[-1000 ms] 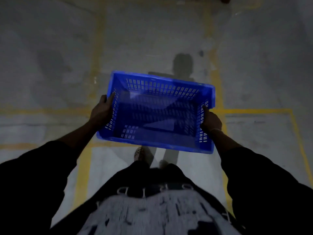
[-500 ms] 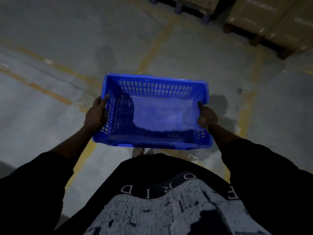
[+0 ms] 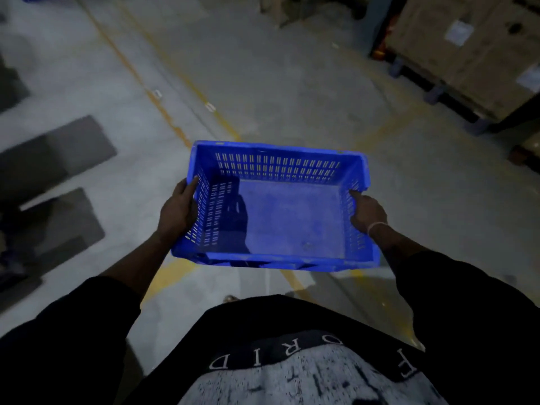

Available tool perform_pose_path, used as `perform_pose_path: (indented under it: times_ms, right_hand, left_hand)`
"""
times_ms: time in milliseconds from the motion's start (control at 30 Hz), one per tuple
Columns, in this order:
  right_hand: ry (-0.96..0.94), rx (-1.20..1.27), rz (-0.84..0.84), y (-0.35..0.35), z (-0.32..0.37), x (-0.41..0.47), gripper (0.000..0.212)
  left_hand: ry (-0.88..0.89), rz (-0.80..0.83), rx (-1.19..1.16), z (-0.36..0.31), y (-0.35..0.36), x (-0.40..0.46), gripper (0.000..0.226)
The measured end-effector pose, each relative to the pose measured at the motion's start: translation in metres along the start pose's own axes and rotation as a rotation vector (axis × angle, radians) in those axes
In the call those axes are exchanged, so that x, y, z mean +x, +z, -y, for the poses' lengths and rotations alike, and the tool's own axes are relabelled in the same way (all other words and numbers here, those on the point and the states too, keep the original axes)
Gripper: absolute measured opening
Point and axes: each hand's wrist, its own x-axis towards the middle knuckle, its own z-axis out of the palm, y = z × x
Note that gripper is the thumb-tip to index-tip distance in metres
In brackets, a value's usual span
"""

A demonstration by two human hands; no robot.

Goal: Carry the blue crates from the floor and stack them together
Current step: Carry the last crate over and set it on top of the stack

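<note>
yellow floor lines (image 3: pixel 163 111), palletised cardboard boxes (image 3: pixel 467 51)

Grey concrete floor (image 3: pixel 292 83) with yellow lines (image 3: pixel 163 112), loaded pallets (image 3: pixel 455 54) far right.

Empty slotted blue crate (image 3: pixel 292 217), airborne

Dim, bluish light; blurred, warped edges.
</note>
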Motion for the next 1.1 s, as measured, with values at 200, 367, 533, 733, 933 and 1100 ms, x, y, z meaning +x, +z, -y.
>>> perform_pose_path:
  times_ms: [200,367,533,733,933,1100]
  right_hand:
    - [-0.119,-0.067,0.004,-0.007,0.107,0.082,0.069]
    - [-0.211,-0.099,0.034,-0.009,0.182,0.146,0.064]
    - [-0.286,-0.133,0.084,-0.018,0.258,0.222,0.066]
    - [-0.372,-0.181,0.131,-0.027,0.355,0.344,0.069]
    - [-0.462,-0.214,0.158,-0.059,0.454,0.448,0.070]
    - [-0.535,-0.218,0.115,-0.082,0.544,0.512,0.066]
  left_hand:
    - [-0.149,-0.075,0.028,0.069,-0.050,0.022,0.067]
    - [-0.253,-0.112,0.031,0.124,-0.082,0.043,0.069]
    - [-0.329,-0.132,0.016,0.169,-0.104,0.076,0.074]
    - [-0.454,-0.164,-0.002,0.225,-0.118,0.158,0.077]
    - [-0.532,-0.209,-0.081,0.271,-0.153,0.233,0.073]
    - [-0.611,-0.342,-0.093,0.314,-0.180,0.282,0.066]
